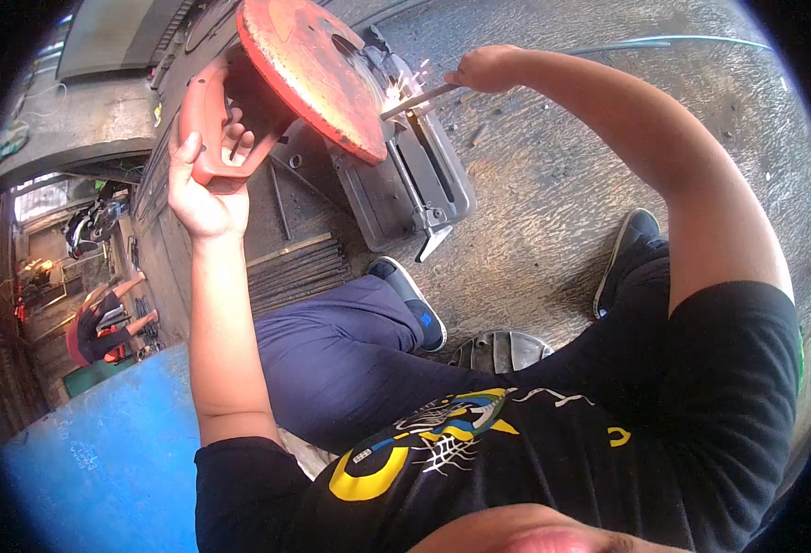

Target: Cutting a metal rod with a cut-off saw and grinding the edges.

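Black printed T-shirt (488, 452) nearest, the right hand (486, 69) grips a slim grey metal bar (431, 96) slanting left and nearer to sparks (403, 88) beside the round red saw guard (318, 74), its red loop handle (202, 112) clasped by the left hand (210, 198)

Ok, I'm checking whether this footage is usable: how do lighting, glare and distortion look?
All in the head view: the sparks glare near-white beside the red disc-shaped guard; the floor catches a patchy sheen; the person in the left background shows small, with little detail; the fisheye bends straight edges toward a black rim.
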Motion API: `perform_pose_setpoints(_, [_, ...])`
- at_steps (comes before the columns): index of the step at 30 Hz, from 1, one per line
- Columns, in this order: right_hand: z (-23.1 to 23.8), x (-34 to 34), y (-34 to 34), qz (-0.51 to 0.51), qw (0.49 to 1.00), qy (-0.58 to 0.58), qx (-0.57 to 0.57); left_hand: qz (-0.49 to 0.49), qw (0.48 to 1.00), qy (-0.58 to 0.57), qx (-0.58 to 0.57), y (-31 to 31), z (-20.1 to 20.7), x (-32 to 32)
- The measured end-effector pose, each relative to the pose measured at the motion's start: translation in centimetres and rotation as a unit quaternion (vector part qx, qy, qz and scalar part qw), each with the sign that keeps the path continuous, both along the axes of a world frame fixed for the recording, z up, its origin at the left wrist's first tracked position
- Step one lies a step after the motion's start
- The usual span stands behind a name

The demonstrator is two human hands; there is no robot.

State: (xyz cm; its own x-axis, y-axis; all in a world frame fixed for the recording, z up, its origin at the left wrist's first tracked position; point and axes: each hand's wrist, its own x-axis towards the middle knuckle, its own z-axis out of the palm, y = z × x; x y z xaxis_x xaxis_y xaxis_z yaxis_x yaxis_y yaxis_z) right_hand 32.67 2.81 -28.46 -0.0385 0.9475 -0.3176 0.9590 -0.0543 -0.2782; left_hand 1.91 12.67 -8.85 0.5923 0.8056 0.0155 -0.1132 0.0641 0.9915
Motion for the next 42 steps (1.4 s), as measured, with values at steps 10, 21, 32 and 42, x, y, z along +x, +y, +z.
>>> perform_pose_setpoints(10, [0.3,-0.2,0.5,-0.011,0.999,-0.022,-0.034,-0.017,1.000,-0.008,0.025,0.3,0.1,0.0])
perform_pose_setpoints(21, [0.2,0.0,0.4,-0.062,0.998,0.012,-0.011,0.003,0.999,-0.004,0.036,0.6,-0.1,-0.2])
perform_pose_setpoints(32, [-0.1,-0.2,0.6,-0.074,0.997,-0.003,-0.017,-0.002,0.999,0.021,0.026,0.2,0.1,0.0])
perform_pose_setpoints(42, [1.2,-0.4,0.2,0.029,0.997,-0.063,-0.031,-0.007,1.000,0.012,0.023,0.2,0.1,0.1])
